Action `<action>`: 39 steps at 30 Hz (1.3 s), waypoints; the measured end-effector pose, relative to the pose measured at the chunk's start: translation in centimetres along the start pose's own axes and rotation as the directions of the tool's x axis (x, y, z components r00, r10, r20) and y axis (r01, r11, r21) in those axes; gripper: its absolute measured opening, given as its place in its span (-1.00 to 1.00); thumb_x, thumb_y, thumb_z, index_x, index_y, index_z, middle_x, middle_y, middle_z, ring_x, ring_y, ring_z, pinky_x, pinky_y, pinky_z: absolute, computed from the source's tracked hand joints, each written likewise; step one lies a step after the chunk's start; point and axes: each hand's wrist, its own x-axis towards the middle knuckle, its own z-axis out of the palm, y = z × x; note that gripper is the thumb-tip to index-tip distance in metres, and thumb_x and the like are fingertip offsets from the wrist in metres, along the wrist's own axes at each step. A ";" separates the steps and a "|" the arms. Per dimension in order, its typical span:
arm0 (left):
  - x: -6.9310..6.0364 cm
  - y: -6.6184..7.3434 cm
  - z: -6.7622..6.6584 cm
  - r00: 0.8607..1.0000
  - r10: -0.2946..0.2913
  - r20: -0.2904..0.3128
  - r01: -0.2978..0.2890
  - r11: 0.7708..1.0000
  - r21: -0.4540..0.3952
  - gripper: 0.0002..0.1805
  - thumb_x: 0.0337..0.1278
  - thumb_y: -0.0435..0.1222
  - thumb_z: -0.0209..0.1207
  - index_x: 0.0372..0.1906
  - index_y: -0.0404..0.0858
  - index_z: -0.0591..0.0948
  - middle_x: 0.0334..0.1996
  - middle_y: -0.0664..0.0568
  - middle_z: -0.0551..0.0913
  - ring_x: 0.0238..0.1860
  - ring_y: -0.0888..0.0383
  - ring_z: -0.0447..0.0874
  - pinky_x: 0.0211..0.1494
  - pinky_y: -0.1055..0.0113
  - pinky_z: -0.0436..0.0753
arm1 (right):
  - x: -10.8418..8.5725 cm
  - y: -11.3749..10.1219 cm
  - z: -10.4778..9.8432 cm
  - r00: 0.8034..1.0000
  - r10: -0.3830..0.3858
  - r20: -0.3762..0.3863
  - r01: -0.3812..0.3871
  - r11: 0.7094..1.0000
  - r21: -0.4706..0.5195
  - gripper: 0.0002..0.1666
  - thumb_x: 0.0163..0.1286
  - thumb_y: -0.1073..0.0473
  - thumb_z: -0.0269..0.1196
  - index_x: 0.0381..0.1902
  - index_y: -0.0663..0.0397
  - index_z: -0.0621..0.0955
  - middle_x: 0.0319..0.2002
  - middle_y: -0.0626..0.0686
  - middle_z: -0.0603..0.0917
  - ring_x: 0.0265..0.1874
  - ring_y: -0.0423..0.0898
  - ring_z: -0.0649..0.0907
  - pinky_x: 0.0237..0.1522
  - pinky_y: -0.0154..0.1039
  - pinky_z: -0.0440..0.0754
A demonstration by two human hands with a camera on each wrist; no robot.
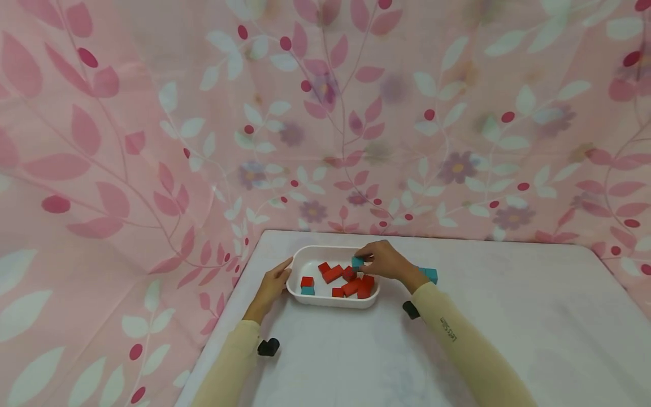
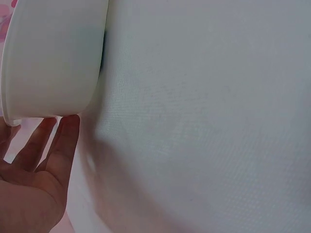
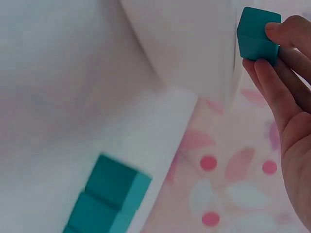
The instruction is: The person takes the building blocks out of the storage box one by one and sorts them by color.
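A white oval tub [image 1: 333, 302] stands on the table with several red blocks [image 1: 333, 274] and a teal block [image 1: 307, 290] lying in it. At the tub's left end my left hand [image 1: 271, 284] touches the outer wall, its fingers fairly straight; the left wrist view shows the fingertips [image 2: 70, 121] against the tub. My right hand [image 1: 387, 261] is over the tub's right end and pinches a teal block [image 3: 257, 35] between thumb and fingers. The tub's inside is hidden in both wrist views.
Right of the tub, a row of teal blocks [image 3: 112, 182] lies on the white-covered table [image 1: 508, 316], partly behind my right wrist in the head view. A pink floral cloth [image 1: 356, 141] hangs behind the table and along its left side.
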 end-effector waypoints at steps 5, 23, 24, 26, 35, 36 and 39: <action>-0.2 0.0 0.0 1.000 0.019 0.002 -0.019 1.000 -0.005 -0.53 0.48 -0.16 0.00 0.42 0.10 0.39 0.43 -0.02 0.30 0.34 -0.06 0.34 0.21 0.04 0.53 | -1.7 1.2 -2.8 0.998 0.037 -0.055 -0.040 0.997 -0.062 -0.55 0.19 0.22 0.43 0.06 0.15 0.68 -0.03 0.04 0.70 -0.06 -0.02 0.68 -0.01 -0.11 0.66; -0.3 0.0 -0.2 1.000 0.028 -0.013 -0.028 1.000 -0.013 -0.54 0.48 -0.17 0.00 0.41 0.10 0.40 0.42 -0.02 0.32 0.19 -0.04 0.43 0.12 0.13 0.61 | -9.9 7.4 -9.8 0.981 0.008 -0.194 -0.040 0.986 -0.163 -0.59 0.16 0.32 0.41 -0.01 0.37 0.66 -0.08 0.23 0.69 -0.12 0.16 0.71 -0.07 0.04 0.65; -0.3 0.0 -0.2 1.000 0.027 -0.010 -0.027 1.000 -0.015 -0.54 0.48 -0.17 0.00 0.41 0.10 0.40 0.42 -0.02 0.31 0.21 -0.04 0.43 0.14 0.11 0.60 | -10.3 7.7 -9.9 0.979 0.015 -0.202 -0.051 0.984 -0.171 -0.59 0.15 0.33 0.41 -0.02 0.37 0.66 -0.09 0.24 0.70 -0.12 0.16 0.71 -0.07 0.04 0.65; -0.3 -0.1 -0.1 1.000 0.022 -0.003 -0.022 1.000 -0.013 -0.53 0.48 -0.16 -0.01 0.41 0.11 0.39 0.43 -0.02 0.29 0.25 -0.04 0.40 0.17 0.08 0.57 | -11.1 8.4 -10.0 0.977 0.043 -0.210 -0.082 0.980 -0.182 -0.59 0.15 0.33 0.40 -0.02 0.37 0.66 -0.09 0.25 0.70 -0.12 0.17 0.70 -0.07 0.05 0.65; 0.0 -0.3 -0.1 1.000 0.018 0.002 -0.018 1.000 -0.014 -0.54 0.48 -0.17 -0.01 0.41 0.11 0.40 0.43 -0.05 0.29 0.30 -0.07 0.36 0.22 0.04 0.52 | -13.1 10.6 -9.5 0.969 0.147 -0.198 -0.183 0.966 -0.182 -0.59 0.15 0.31 0.39 -0.01 0.34 0.66 -0.07 0.25 0.69 -0.10 0.16 0.68 -0.02 0.11 0.63; 0.1 -0.3 -0.1 1.000 0.017 0.002 -0.017 1.000 -0.016 -0.54 0.48 -0.17 0.00 0.41 0.11 0.40 0.43 -0.05 0.30 0.30 -0.07 0.37 0.22 0.04 0.52 | -13.2 10.7 -9.4 0.969 0.150 -0.199 -0.187 0.965 -0.182 -0.59 0.15 0.30 0.39 -0.01 0.33 0.66 -0.07 0.24 0.69 -0.10 0.16 0.68 -0.02 0.12 0.63; 0.1 -0.3 0.0 1.000 0.020 0.006 -0.020 1.000 -0.012 -0.53 0.48 -0.18 0.00 0.41 0.10 0.40 0.43 -0.06 0.29 0.30 -0.07 0.37 0.21 0.05 0.52 | -13.3 11.0 -9.0 0.967 0.159 -0.198 -0.195 0.964 -0.179 -0.60 0.15 0.31 0.39 -0.02 0.33 0.66 -0.07 0.25 0.68 -0.11 0.16 0.67 -0.02 0.12 0.63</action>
